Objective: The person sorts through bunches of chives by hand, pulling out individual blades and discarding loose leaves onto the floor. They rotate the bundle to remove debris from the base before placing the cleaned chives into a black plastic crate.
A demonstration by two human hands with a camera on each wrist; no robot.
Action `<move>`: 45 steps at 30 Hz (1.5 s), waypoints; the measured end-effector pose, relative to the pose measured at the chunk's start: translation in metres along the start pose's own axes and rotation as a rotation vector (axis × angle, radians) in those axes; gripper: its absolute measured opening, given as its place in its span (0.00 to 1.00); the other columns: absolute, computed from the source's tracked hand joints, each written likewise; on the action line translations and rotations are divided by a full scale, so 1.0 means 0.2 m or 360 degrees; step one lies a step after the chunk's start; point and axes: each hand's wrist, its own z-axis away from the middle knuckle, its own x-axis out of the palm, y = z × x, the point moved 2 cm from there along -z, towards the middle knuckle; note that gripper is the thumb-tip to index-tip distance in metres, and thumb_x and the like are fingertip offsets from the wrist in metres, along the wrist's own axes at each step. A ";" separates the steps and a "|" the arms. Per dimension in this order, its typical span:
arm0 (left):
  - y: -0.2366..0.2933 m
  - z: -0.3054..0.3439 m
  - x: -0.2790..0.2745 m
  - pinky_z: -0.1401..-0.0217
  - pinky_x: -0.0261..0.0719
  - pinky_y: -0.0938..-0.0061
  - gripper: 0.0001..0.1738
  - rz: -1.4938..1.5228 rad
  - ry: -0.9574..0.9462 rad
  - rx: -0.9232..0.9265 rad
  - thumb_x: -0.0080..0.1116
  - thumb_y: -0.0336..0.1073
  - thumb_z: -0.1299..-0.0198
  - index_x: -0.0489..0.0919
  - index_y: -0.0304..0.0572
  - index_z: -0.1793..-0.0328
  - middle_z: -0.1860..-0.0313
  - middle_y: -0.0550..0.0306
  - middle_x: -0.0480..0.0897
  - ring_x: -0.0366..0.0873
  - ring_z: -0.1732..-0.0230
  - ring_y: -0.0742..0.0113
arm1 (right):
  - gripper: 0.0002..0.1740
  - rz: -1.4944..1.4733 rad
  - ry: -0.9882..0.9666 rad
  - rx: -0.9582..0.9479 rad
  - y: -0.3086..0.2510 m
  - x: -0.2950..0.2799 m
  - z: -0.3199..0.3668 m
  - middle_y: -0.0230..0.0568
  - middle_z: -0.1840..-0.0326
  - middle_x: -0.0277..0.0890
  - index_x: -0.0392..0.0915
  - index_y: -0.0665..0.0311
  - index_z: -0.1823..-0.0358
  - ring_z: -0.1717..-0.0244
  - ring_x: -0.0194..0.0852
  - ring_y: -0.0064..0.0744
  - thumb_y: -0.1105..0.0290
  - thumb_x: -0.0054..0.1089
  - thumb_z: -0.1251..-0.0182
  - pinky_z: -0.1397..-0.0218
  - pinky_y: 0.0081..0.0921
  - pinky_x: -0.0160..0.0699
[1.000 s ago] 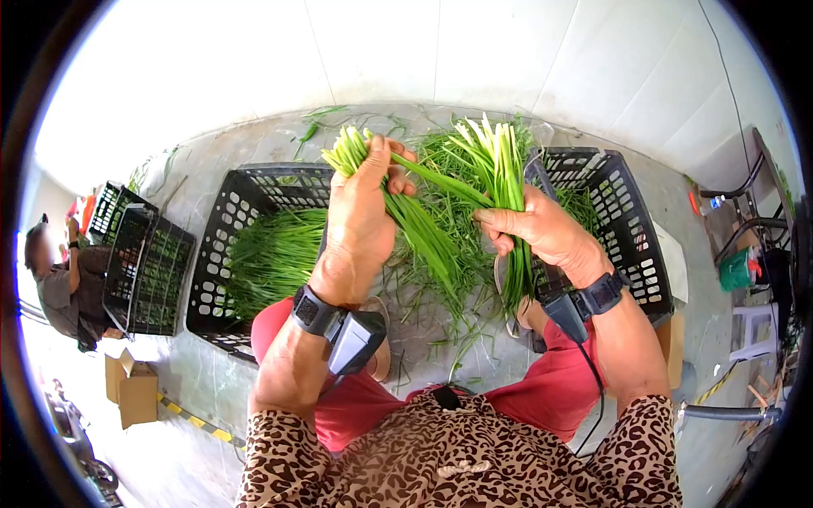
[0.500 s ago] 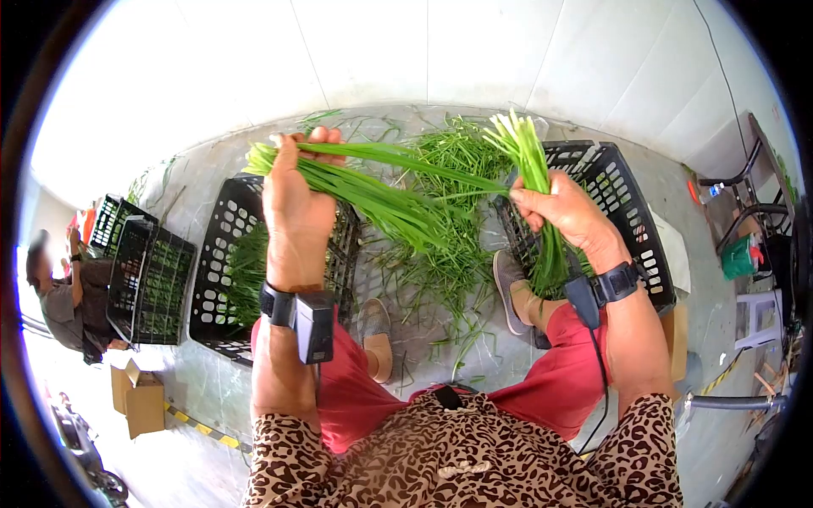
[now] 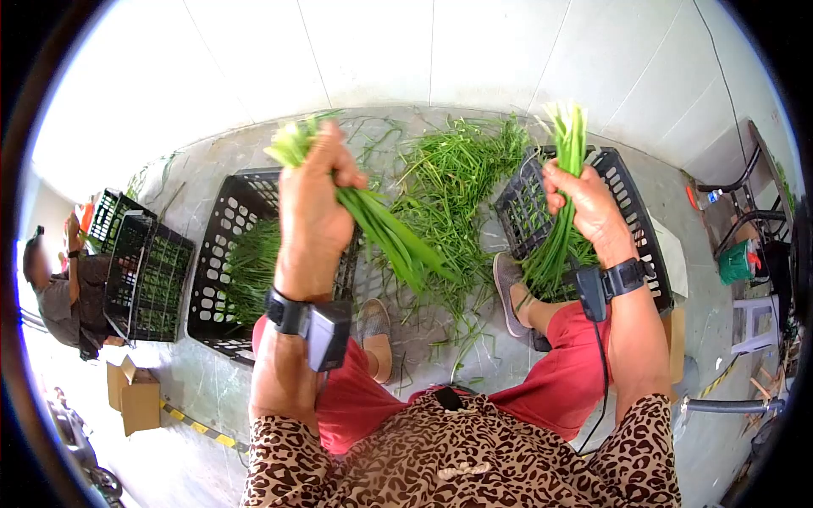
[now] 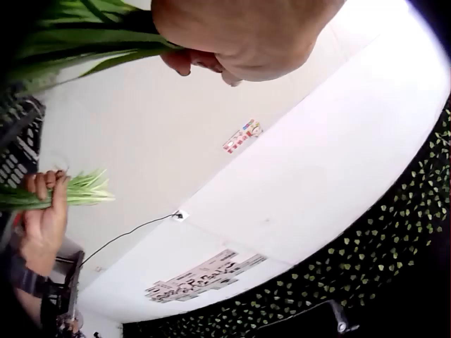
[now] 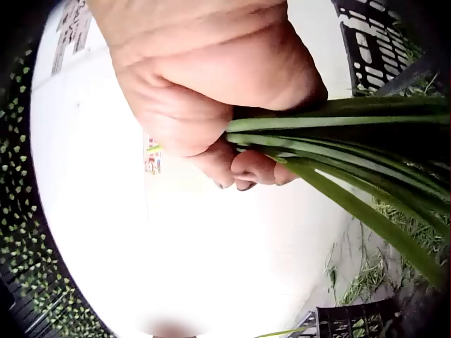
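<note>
Fingers clamped around the left bunch (image 3: 394, 237) and right bunch (image 3: 556, 245), our left hand (image 3: 313, 199) and right hand (image 3: 595, 207) flanked the leaf heap (image 3: 461, 173); we judged firm, uncrushing pressure best.

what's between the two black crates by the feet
In the head view, a heap of loose greens lies on the floor between the left crate and right crate; the bunch in the left hand slants across its left side.

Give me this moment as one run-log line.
Left fingers: grip leafy green bunch | right fingers: grip second bunch | bunches: apart | floor: loose greens strewn between two black crates
</note>
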 end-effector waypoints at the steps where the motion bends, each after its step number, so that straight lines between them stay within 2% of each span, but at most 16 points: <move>1: -0.04 0.03 0.03 0.77 0.67 0.77 0.08 -0.0080 -0.0095 -0.0068 0.58 0.36 0.38 0.74 0.42 0.66 0.81 0.67 0.66 0.62 0.81 0.76 | 0.11 0.0029 -0.0077 0.0006 -0.02 0.06 0.02 0.27 0.78 0.67 0.73 0.61 0.65 0.80 0.63 0.18 0.63 0.61 0.38 0.77 0.19 0.65; 3: -0.10 0.10 0.11 0.75 0.64 0.79 0.10 -0.0195 -0.0177 -0.0201 0.59 0.38 0.39 0.73 0.42 0.62 0.78 0.67 0.67 0.59 0.81 0.77 | 0.09 0.0082 -0.0225 -0.0026 -0.05 0.18 0.04 0.26 0.79 0.66 0.72 0.61 0.66 0.80 0.62 0.18 0.65 0.60 0.37 0.76 0.19 0.65; 5: -0.19 0.13 0.12 0.74 0.67 0.77 0.09 -0.0197 -0.0305 -0.0330 0.59 0.38 0.39 0.74 0.42 0.64 0.75 0.65 0.72 0.62 0.80 0.75 | 0.09 0.0138 -0.0335 0.0003 -0.05 0.26 0.06 0.26 0.79 0.66 0.72 0.63 0.67 0.80 0.63 0.18 0.66 0.60 0.37 0.76 0.19 0.66; 6: -0.22 0.15 0.13 0.74 0.67 0.76 0.09 -0.0202 -0.0354 -0.0340 0.59 0.37 0.39 0.74 0.41 0.64 0.76 0.64 0.72 0.63 0.80 0.75 | 0.09 0.0172 -0.0362 0.0055 -0.05 0.29 0.07 0.27 0.78 0.65 0.71 0.63 0.63 0.80 0.61 0.18 0.67 0.61 0.38 0.75 0.18 0.64; 7: -0.25 0.17 0.14 0.74 0.68 0.76 0.08 -0.0207 -0.0403 -0.0351 0.59 0.37 0.39 0.75 0.41 0.64 0.76 0.64 0.73 0.64 0.79 0.74 | 0.09 0.0189 -0.0388 0.0065 -0.05 0.32 0.08 0.27 0.78 0.65 0.71 0.63 0.63 0.80 0.62 0.18 0.68 0.61 0.38 0.75 0.17 0.64; 10: -0.30 0.19 0.15 0.74 0.68 0.76 0.08 -0.0270 -0.0448 -0.0313 0.58 0.35 0.39 0.76 0.38 0.62 0.79 0.65 0.71 0.64 0.80 0.74 | 0.08 0.0273 -0.0511 0.0072 -0.04 0.39 0.09 0.26 0.79 0.66 0.72 0.65 0.65 0.79 0.62 0.17 0.69 0.60 0.38 0.76 0.17 0.63; 12: -0.31 0.21 0.16 0.74 0.67 0.76 0.08 -0.0293 -0.0453 -0.0300 0.57 0.34 0.38 0.77 0.36 0.60 0.80 0.65 0.70 0.64 0.81 0.74 | 0.08 0.0344 -0.0480 0.0066 -0.03 0.43 0.10 0.27 0.81 0.65 0.73 0.65 0.68 0.81 0.62 0.18 0.69 0.59 0.38 0.78 0.18 0.61; 18: -0.32 0.25 0.19 0.76 0.67 0.78 0.05 -0.0308 -0.0415 -0.0288 0.60 0.31 0.41 0.77 0.39 0.61 0.80 0.67 0.70 0.64 0.81 0.77 | 0.06 0.0608 -0.0546 0.0082 -0.02 0.51 0.12 0.26 0.83 0.66 0.74 0.64 0.68 0.84 0.59 0.16 0.70 0.55 0.36 0.81 0.19 0.57; 21: -0.35 0.23 0.17 0.79 0.68 0.82 0.05 -0.0245 -0.0450 -0.0265 0.63 0.31 0.43 0.78 0.41 0.64 0.75 0.65 0.77 0.68 0.80 0.80 | 0.06 0.0603 -0.0587 0.0075 0.02 0.54 0.10 0.26 0.82 0.66 0.75 0.64 0.68 0.84 0.58 0.15 0.70 0.55 0.36 0.82 0.18 0.55; 22: -0.35 0.23 0.17 0.80 0.68 0.82 0.05 -0.0246 -0.0447 -0.0243 0.63 0.31 0.43 0.78 0.42 0.64 0.75 0.65 0.77 0.68 0.80 0.80 | 0.06 0.0622 -0.0568 0.0118 0.02 0.54 0.10 0.29 0.81 0.69 0.76 0.64 0.67 0.82 0.62 0.18 0.69 0.56 0.37 0.79 0.21 0.61; 28: -0.34 0.24 0.17 0.79 0.68 0.82 0.03 -0.0333 -0.0356 -0.0174 0.62 0.30 0.42 0.78 0.42 0.64 0.75 0.67 0.77 0.69 0.79 0.81 | 0.08 0.1229 -0.0369 -0.0120 0.02 0.56 0.10 0.38 0.77 0.74 0.76 0.65 0.64 0.75 0.70 0.27 0.68 0.58 0.40 0.67 0.31 0.71; 31: -0.32 0.23 0.17 0.79 0.67 0.81 0.02 -0.0335 -0.0332 -0.0190 0.60 0.30 0.42 0.78 0.43 0.65 0.76 0.68 0.76 0.68 0.80 0.80 | 0.07 0.1119 -0.0435 -0.0201 0.01 0.58 0.10 0.34 0.76 0.75 0.77 0.64 0.62 0.77 0.68 0.23 0.69 0.59 0.40 0.71 0.27 0.69; 34: -0.33 0.21 0.15 0.79 0.66 0.80 0.01 -0.0269 -0.0356 -0.0211 0.59 0.29 0.41 0.78 0.43 0.66 0.78 0.67 0.75 0.67 0.81 0.79 | 0.08 0.0774 -0.0541 -0.0024 -0.05 0.59 0.12 0.30 0.75 0.74 0.78 0.63 0.61 0.79 0.66 0.19 0.70 0.61 0.41 0.75 0.23 0.67; 37: -0.33 0.19 0.14 0.79 0.66 0.79 0.02 -0.0229 -0.0366 -0.0248 0.58 0.29 0.41 0.78 0.42 0.67 0.79 0.67 0.74 0.67 0.81 0.78 | 0.08 0.0592 -0.0553 -0.0011 -0.01 0.58 0.11 0.27 0.74 0.74 0.78 0.63 0.61 0.81 0.63 0.15 0.71 0.62 0.42 0.78 0.19 0.63; 45: -0.32 0.22 0.17 0.79 0.67 0.79 0.01 -0.0355 -0.0382 -0.0225 0.60 0.29 0.42 0.79 0.41 0.65 0.78 0.67 0.74 0.67 0.81 0.78 | 0.11 0.0920 -0.0491 -0.0020 -0.04 0.58 0.12 0.30 0.72 0.75 0.78 0.65 0.61 0.71 0.70 0.21 0.71 0.65 0.46 0.65 0.22 0.70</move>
